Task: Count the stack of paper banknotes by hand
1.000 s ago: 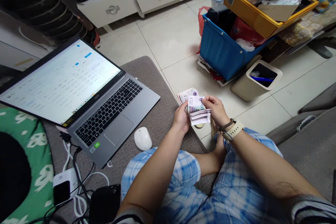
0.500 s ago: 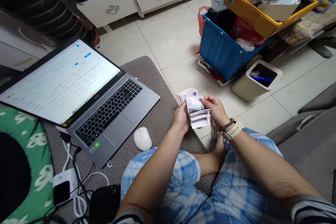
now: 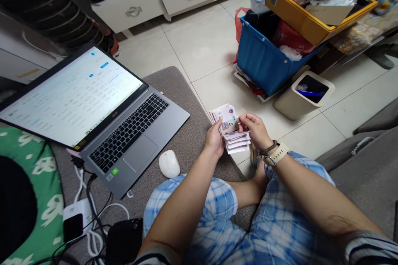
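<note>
Our left grip (image 3: 214,140) is clamped on a stack of banknotes (image 3: 226,116), thumb on top; our right grip (image 3: 255,129), just beside it, pinches thumb and fingertips together at the stack's edge. Left of both grips and nearer us we see a white mouse (image 3: 169,164); farther left, an open laptop (image 3: 115,119).

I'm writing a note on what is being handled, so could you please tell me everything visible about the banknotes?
The banknotes form a layered, papery bundle, mostly pale purple, with a 5 and purple print on the exposed face; pinkish edges show at left. Nearer the person, several ends lie in staggered folds. The left hand grips the left side, thumb on top; the right hand has fingertips at the right edge, possibly pinching. They appear at the edge of the gray cushion.
</note>
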The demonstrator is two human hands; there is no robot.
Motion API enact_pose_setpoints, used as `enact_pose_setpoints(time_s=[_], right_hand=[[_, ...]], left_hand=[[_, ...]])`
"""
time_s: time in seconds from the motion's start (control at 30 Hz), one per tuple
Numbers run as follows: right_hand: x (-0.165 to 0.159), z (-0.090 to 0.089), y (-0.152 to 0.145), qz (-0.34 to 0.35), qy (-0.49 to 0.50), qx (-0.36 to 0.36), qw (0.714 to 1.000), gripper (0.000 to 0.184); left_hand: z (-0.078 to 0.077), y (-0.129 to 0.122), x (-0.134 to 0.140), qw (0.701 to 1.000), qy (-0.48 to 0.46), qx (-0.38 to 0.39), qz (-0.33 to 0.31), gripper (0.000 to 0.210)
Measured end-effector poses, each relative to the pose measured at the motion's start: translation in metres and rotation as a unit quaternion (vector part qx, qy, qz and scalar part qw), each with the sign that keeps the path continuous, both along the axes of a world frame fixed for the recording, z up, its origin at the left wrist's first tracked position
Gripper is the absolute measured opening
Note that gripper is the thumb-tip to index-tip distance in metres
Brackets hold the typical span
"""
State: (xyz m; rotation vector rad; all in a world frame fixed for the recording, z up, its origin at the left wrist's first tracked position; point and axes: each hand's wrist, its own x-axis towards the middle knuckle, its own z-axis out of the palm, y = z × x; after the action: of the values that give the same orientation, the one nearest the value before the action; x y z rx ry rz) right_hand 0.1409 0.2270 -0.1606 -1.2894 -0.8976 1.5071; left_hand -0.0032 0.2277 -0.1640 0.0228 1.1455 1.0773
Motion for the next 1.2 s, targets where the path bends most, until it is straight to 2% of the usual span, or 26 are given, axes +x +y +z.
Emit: enact_pose_setpoints(time_s=[0.2, 0.43, 0.67, 0.73, 0.87, 1.0, 1.2], right_hand=[[0.001, -0.002, 0.002, -0.036, 0.003, -0.002, 0.999, 0.043], [0.003, -0.007, 0.004, -0.089, -0.02, -0.011, 0.996, 0.048], [0.002, -0.011, 0.004, -0.063, -0.023, -0.013, 0.998, 0.05], [0.002, -0.012, 0.004, -0.062, -0.02, -0.015, 0.998, 0.048], [0.003, -0.011, 0.005, -0.067, -0.024, -0.008, 0.997, 0.045], [0.002, -0.009, 0.004, -0.059, -0.019, 0.0, 0.998, 0.042], [0.0, -0.005, 0.004, -0.055, -0.014, 0.006, 0.998, 0.039]], left_hand=[[0.001, -0.001, 0.0, 1.0, 0.018, -0.003, 0.014, 0.013], [0.01, -0.002, 0.002, 0.999, 0.038, -0.011, 0.014, 0.016], [0.007, -0.003, 0.002, 0.999, 0.038, 0.005, 0.008, 0.032], [0.007, -0.003, 0.002, 0.999, 0.033, 0.006, 0.008, 0.029], [0.006, -0.002, 0.002, 1.0, 0.018, -0.002, 0.008, 0.01], [0.003, -0.001, 0.002, 1.0, 0.003, -0.005, 0.009, 0.021], [0.004, 0.0, 0.002, 1.0, 0.006, -0.007, 0.008, 0.022]])
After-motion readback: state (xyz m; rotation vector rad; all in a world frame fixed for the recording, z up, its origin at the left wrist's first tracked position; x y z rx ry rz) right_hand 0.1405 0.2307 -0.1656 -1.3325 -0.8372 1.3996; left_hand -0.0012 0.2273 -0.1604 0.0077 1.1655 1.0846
